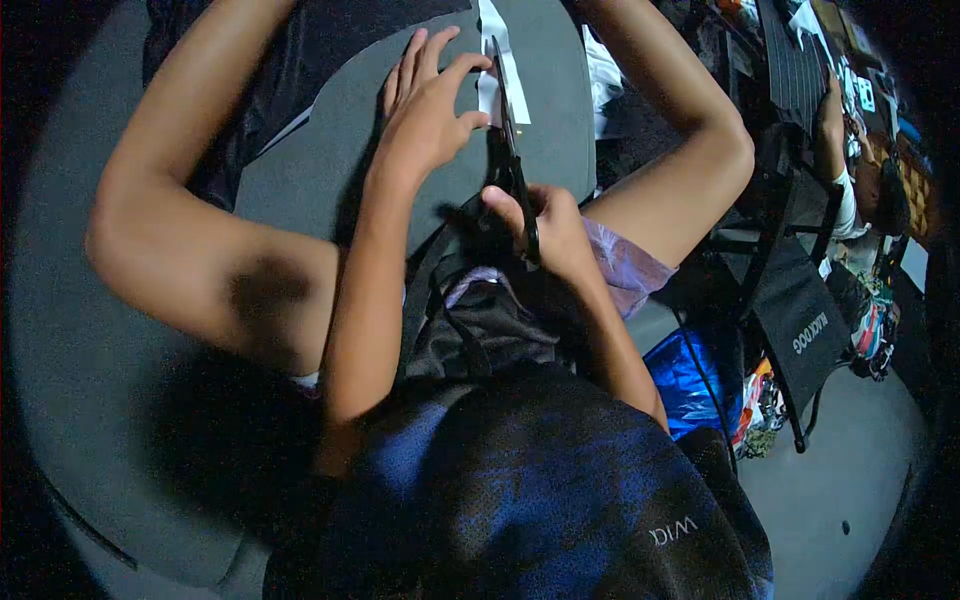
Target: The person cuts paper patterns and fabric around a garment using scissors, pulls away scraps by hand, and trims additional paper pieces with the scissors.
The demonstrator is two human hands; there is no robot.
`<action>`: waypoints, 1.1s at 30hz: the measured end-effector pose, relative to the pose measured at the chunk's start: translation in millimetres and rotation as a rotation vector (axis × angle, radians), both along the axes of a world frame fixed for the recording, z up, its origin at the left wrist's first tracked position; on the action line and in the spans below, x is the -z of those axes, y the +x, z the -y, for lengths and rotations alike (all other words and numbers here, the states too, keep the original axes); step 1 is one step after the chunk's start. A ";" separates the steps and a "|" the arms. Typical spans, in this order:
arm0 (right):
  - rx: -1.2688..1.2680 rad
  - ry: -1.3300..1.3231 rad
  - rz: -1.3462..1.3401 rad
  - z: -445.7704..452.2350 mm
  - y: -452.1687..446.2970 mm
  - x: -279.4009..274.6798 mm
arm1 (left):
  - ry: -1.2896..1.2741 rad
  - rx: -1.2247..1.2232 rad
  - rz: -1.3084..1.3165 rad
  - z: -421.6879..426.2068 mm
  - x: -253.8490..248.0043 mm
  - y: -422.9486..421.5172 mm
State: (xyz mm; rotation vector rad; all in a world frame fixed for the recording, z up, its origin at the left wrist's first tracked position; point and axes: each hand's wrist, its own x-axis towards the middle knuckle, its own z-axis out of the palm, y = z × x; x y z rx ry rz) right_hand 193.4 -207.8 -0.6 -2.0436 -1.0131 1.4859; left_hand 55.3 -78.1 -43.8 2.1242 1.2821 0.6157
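My right hand [553, 228] is closed round the black handles of a pair of scissors [511, 125]. The blades point away from me and lie over a narrow white strip [491, 95], which could be paper or cloth. To the left of the strip, my left hand [428, 112] rests on the grey surface with its fingers spread. Its index fingertip and thumb reach the strip's left edge; whether they press on it I cannot tell. The far end of the strip runs out of view at the top.
Dark cloth [330, 50] lies on the grey padded surface [300, 185] at the upper left. My bent legs frame the work on both sides. On the right stand a black folding chair [800, 320], a blue plastic bag [690, 375] and assorted clutter. Another person's arm [830, 120] shows at the far right.
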 end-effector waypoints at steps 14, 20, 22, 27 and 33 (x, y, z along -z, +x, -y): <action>-0.069 -0.082 -0.121 -6.1 13.8 -9.7 | -0.011 -0.010 0.005 0.9 -1.1 0.4; -0.058 -0.150 -0.033 -23.0 13.8 -19.4 | -0.055 0.010 0.068 -7.2 5.8 -7.3; -0.059 -0.143 -0.021 -26.7 14.1 -23.7 | -0.085 0.018 0.114 -19.5 12.5 -5.6; -0.076 -0.089 -0.058 -24.9 16.7 -23.9 | -0.027 -0.022 0.134 -42.5 -19.1 2.1; -0.104 -0.092 -0.084 -20.9 25.4 -11.4 | -0.211 0.030 -0.138 -50.3 -49.0 11.5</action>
